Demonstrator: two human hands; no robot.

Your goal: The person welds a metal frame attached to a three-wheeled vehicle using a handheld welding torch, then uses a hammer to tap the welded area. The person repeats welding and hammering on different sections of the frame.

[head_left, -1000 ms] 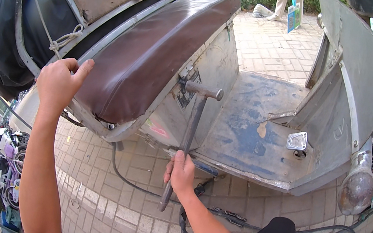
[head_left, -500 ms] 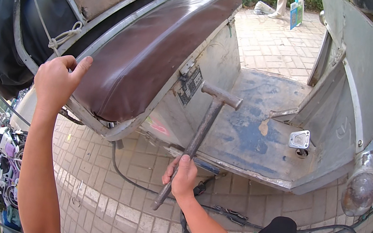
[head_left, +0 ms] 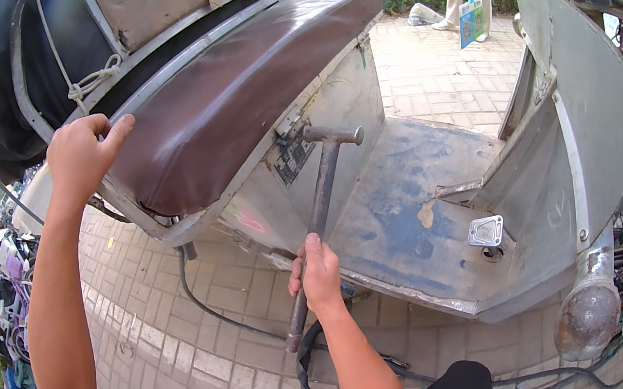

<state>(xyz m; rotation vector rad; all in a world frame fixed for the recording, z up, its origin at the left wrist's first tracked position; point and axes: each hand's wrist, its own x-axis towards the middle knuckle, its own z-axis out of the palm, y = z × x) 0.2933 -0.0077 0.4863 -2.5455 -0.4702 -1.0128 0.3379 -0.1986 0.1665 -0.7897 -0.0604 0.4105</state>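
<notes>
My right hand (head_left: 322, 276) is wrapped round the lower handle of a steel hammer (head_left: 326, 180), which stands nearly upright with its head on top. Behind the hammer is the worn grey metal body (head_left: 357, 102) of a three-wheeled vehicle; whether they touch, I cannot tell. My left hand (head_left: 83, 154) is at the lower left corner of the brown padded seat (head_left: 234, 89), beside the pale metal rail (head_left: 179, 25). Its fingers are curled and its thumb sticks up; what lies inside the fingers is hidden.
A footboard (head_left: 408, 212) with a pedal (head_left: 486, 231) lies right of the seat, before a curved front shield (head_left: 585, 109). Black cables (head_left: 536, 388) run over the paving below. A person's legs (head_left: 466, 1) stand beyond, and parked bikes (head_left: 8, 283) are at left.
The hammer has swung from a rightward lean to nearly upright, its head moving left. My left hand appears slightly lower, its fingers still curled. The whole view has shifted a little.
</notes>
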